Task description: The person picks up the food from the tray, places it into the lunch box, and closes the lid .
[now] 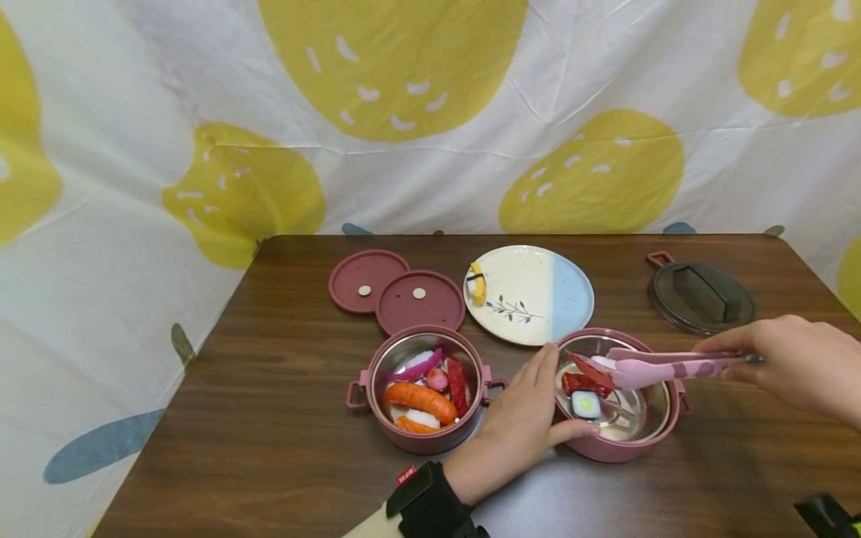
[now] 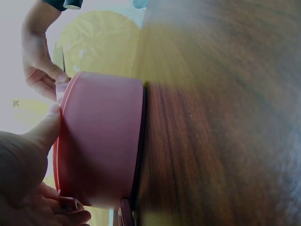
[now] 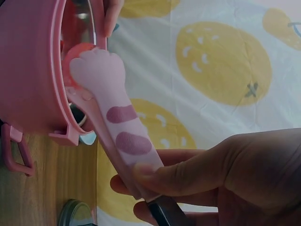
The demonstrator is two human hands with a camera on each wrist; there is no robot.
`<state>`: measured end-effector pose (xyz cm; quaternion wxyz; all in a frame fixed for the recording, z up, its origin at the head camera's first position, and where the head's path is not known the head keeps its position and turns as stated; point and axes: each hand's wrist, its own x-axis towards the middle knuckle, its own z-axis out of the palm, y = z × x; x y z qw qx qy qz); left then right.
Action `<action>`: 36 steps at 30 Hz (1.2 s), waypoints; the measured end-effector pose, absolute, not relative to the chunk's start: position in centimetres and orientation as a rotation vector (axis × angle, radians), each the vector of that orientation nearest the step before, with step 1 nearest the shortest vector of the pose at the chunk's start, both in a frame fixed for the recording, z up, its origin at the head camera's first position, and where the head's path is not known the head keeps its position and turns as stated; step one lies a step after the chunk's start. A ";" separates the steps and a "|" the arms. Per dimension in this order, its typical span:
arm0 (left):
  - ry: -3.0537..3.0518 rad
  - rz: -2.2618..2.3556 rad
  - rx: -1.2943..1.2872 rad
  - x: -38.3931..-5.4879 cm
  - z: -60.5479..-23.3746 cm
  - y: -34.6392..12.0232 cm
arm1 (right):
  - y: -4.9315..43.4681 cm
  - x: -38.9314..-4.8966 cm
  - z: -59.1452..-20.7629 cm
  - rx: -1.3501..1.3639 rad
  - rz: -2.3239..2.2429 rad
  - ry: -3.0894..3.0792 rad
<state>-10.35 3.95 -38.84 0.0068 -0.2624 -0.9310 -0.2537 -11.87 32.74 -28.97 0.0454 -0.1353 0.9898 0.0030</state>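
Note:
My right hand [image 1: 797, 366] pinches a pair of pink paw-shaped tongs [image 3: 124, 113] near the hinge. Their tips reach into the right-hand pink pot [image 1: 615, 450], around a red-and-white nigiri sushi piece [image 1: 590, 369]. Below that piece lie a dark red strip [image 1: 584, 385] and a small sushi roll [image 1: 585, 405]. Against the left side of this pot rests my left hand [image 1: 518, 418], fingers straight in the head view and thumb at the front rim. In the left wrist view the thumb touches the rim of the pot's outer wall [image 2: 101, 141].
Another pink pot [image 1: 420, 442] with a sausage [image 1: 422, 401] and several food pieces stands left. Behind are two maroon discs [image 1: 366, 269], a plate [image 1: 525, 261] bearing an egg sushi piece [image 1: 477, 285], and a dark lid [image 1: 702, 295]. A patterned cloth [image 1: 417, 187] hangs behind the table.

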 end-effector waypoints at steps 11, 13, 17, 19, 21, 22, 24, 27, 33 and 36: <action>-2.918 -0.809 -0.821 -10.4 -38.9 4.0 | 31.0 -11.6 -28.7 -0.459 0.188 3.119; -2.915 -0.812 -0.823 -10.4 -38.9 4.0 | 30.7 -11.6 -28.7 -0.457 0.199 3.135; -2.921 -0.807 -0.823 -10.4 -38.9 4.0 | 30.2 -11.4 -28.5 -0.458 0.222 3.172; -2.925 -0.805 -0.820 -10.4 -38.9 4.0 | 30.0 -11.4 -28.5 -0.464 0.228 3.185; -2.924 -0.803 -0.819 -10.4 -38.9 4.0 | 29.9 -11.4 -28.5 -0.476 0.237 3.198; -2.922 -0.802 -0.820 -10.4 -38.9 4.0 | 29.8 -11.4 -28.5 -0.482 0.242 3.204; -2.917 -0.804 -0.820 -10.4 -39.0 4.0 | 29.8 -11.4 -28.5 -0.495 0.258 3.211; -2.905 -0.797 -0.830 -10.4 -39.0 4.0 | 29.9 -11.5 -28.5 -0.503 0.277 3.204; -2.911 -0.777 -0.829 -10.4 -39.0 4.0 | 29.9 -11.4 -28.4 -0.546 0.285 3.190; -2.910 -0.778 -0.824 -10.4 -39.0 4.1 | 29.9 -11.4 -28.3 -0.576 0.280 3.208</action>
